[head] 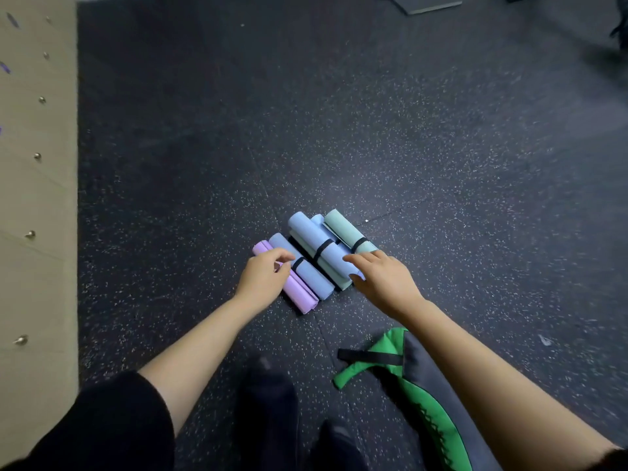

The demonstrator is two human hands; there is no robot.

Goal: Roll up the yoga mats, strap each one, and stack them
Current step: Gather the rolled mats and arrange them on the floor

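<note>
Several small rolled mats lie side by side on the dark speckled floor. A purple roll (299, 294) is at the left, then a blue roll (314, 275) with a black strap. A larger blue roll (314, 237) with a black strap rests on top of others, and a mint green roll (343, 227) with a strap is at the right. My left hand (263, 278) lies over the purple roll, fingers curled at its strap area. My right hand (382, 277) rests flat on the near end of the larger blue roll, fingers apart.
A green and grey bag (418, 379) with a black strap lies on the floor at my right. My dark-socked feet (272, 402) are just below the mats. A beige panel with bolts (37, 198) runs along the left. A grey mat (424, 3) lies far away.
</note>
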